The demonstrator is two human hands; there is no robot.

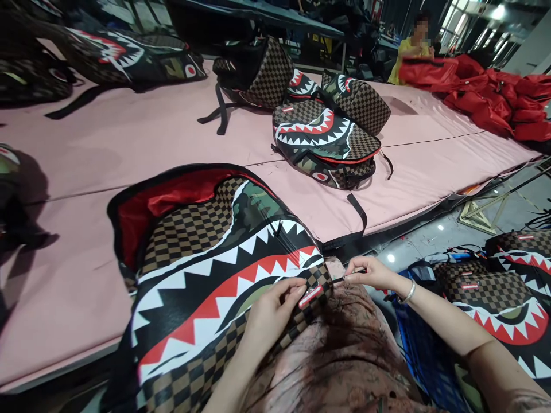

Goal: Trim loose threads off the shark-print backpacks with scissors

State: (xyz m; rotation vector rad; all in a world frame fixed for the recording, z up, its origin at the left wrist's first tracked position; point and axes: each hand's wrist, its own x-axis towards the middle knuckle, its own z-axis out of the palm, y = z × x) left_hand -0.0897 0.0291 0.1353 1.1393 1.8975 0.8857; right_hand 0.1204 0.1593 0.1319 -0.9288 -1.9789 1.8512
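Note:
A shark-mouth backpack (206, 287) with brown check, camouflage and red-and-white teeth lies across the table edge and my lap. Its far compartment gapes, showing red lining (167, 201). My left hand (275, 310) rests on the near end, thumb and fingers pinched at the fabric beside a small red-and-white label (310, 296). Just past the bag's right edge, my right hand (372, 272) pinches a thin black strip (338, 280) that runs to the bag's edge. Whether it is a zipper pull or a cord I cannot tell.
Several similar backpacks (318, 132) lie on the pink-covered table (77, 149). More backpacks (508, 292) are piled low at my right by a blue crate (424, 338). Red bags (486, 92) heap at the far right, near a person in yellow (402, 57).

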